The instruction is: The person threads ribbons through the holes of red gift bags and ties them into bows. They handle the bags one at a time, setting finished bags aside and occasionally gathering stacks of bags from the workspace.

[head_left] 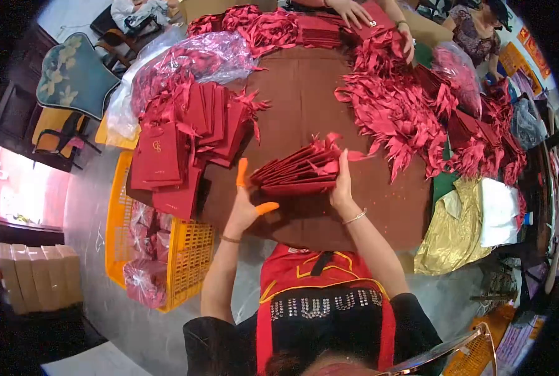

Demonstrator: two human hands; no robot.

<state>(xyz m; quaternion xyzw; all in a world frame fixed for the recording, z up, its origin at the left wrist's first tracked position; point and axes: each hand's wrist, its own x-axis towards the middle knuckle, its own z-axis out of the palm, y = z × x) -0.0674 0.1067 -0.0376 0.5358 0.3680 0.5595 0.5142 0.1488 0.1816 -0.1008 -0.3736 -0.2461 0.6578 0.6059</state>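
A fanned stack of red paper bags (pixel 298 170) with ribbons stands over the brown tabletop in front of me. My left hand (pixel 247 203) is at the stack's left end, thumb and forefinger in orange finger covers and spread wide apart; whether it touches the bags is hard to see. At the right end, my right hand (pixel 342 185) grips the stack, its fingers partly hidden behind the bags and ribbons. More red bags (pixel 157 153), one with a gold logo, lie overlapping at the table's left edge.
Ribboned bags (pixel 395 116) cover the table's right side. Plastic-wrapped bags (pixel 192 62) lie back left. A co-worker's hands (pixel 355 12) rest on bags at the far edge. A yellow crate (pixel 188 254) stands below left; gold cloth (pixel 452 229) lies at right.
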